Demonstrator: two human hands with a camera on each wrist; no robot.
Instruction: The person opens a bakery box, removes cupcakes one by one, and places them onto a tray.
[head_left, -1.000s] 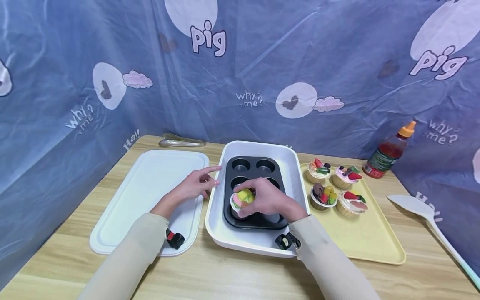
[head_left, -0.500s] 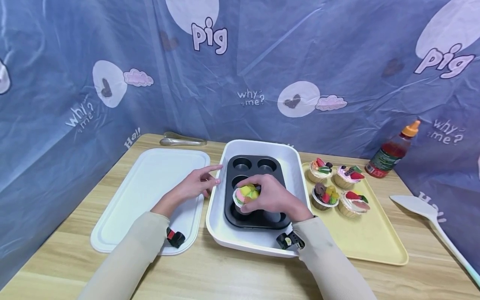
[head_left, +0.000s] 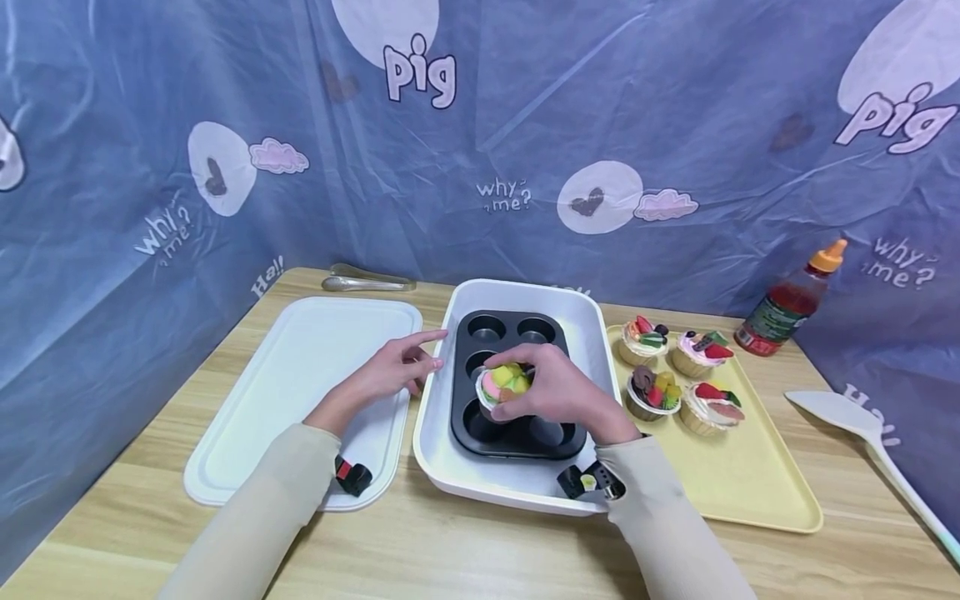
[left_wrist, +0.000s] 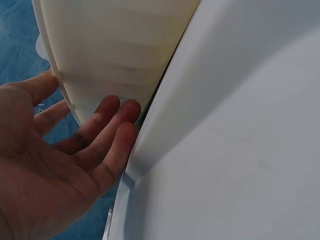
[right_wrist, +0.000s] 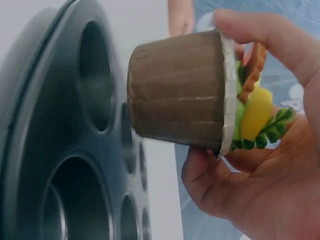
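My right hand [head_left: 558, 385] grips a cupcake [head_left: 504, 387] above the black muffin tin [head_left: 513, 443]. In the right wrist view the cupcake's brown paper cup [right_wrist: 177, 85] has a pale rim, with yellow pieces and a green leaf on top. Its base faces the tin's cups and stays clear of them. The tin lies inside a white rectangular tub [head_left: 480, 497]. At the tub's left side, my left hand [head_left: 390, 367] rests its thumb and index finger on the rim. Its other fingertips [left_wrist: 125, 135] touch the outer wall, loosely bent.
A white tray [head_left: 300, 375] lies left of the tub, with metal tongs [head_left: 367, 283] behind it. To the right, a yellow tray [head_left: 750, 492] bears several cupcakes [head_left: 708, 408]. Beyond it are a sauce bottle [head_left: 783, 308] and a long-handled white spoon [head_left: 847, 412]. A blue printed cloth [head_left: 480, 125] hangs behind.
My right hand has lifted the cupcake from the front left of the muffin tin and shifted slightly right, uncovering that cup. The left hand stays at the tub's rim.
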